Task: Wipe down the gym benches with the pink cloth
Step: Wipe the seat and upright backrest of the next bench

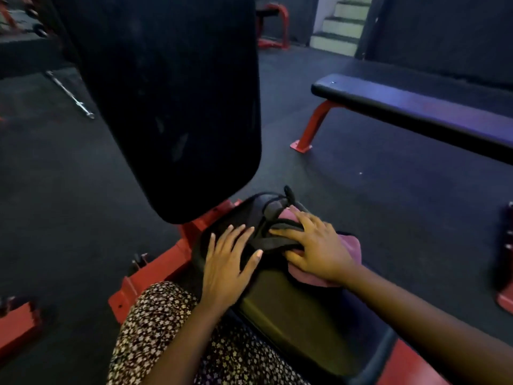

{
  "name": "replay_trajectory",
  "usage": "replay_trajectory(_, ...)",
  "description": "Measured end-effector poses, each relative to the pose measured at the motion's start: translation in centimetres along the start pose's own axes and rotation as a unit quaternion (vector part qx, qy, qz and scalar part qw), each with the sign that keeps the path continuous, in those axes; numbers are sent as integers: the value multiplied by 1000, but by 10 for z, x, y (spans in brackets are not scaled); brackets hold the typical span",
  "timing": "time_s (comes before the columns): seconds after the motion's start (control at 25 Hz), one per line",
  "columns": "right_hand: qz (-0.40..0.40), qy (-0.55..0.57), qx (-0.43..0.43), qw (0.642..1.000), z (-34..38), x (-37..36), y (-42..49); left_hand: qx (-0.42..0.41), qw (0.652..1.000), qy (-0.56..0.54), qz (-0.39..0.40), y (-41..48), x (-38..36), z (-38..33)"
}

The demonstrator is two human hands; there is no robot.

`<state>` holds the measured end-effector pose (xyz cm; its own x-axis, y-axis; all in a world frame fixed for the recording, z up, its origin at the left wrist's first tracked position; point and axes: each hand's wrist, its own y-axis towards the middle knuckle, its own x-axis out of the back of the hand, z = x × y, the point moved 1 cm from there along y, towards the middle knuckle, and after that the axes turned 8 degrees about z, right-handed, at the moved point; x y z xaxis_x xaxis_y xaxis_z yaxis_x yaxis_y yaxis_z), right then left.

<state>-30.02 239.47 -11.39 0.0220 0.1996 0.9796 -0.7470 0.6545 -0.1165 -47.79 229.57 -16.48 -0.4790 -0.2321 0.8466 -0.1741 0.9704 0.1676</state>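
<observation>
An incline bench stands right before me, with a dark seat pad (291,309) and a tall black back pad (172,101) on a red frame (155,273). The pink cloth (351,245) lies on the far right part of the seat. My right hand (316,245) presses flat on the cloth with fingers spread. Black straps (277,232) lie across the seat between my hands. My left hand (224,265) rests flat on the seat's left side, fingers straight, holding nothing. Most of the cloth is hidden under my right hand.
A flat bench (416,112) with a black pad and red legs stands to the right. A barbell (69,93) lies on the dark rubber floor at left. Red frame parts sit at the lower left (16,326) and far right (505,295). Stairs (341,23) rise at the back.
</observation>
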Motion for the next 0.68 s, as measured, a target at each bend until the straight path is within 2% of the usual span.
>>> replay_trajectory(0.08, -3, -6, -4, 1000, -3, -1, -2, -1, 996, 81, 27, 1, -5, -3)
replay_trajectory(0.2, -54, -19, -4, 998, -1, -9, -5, 5, 991, 126, 52, 0, -4, -5)
replay_trajectory(0.44, -139, -11, 31, 990, -8, -24, 2, -11, 989, 135, 56, 2, -10, 0)
replay_trajectory(0.56, -134, -17, 37, 990, -8, -27, 4, -6, 985, 150, 83, 2, -9, 2)
replay_trajectory(0.68, -83, -21, 2, 996, -7, -23, 5, 0, 975, 177, 137, 4, -1, -5)
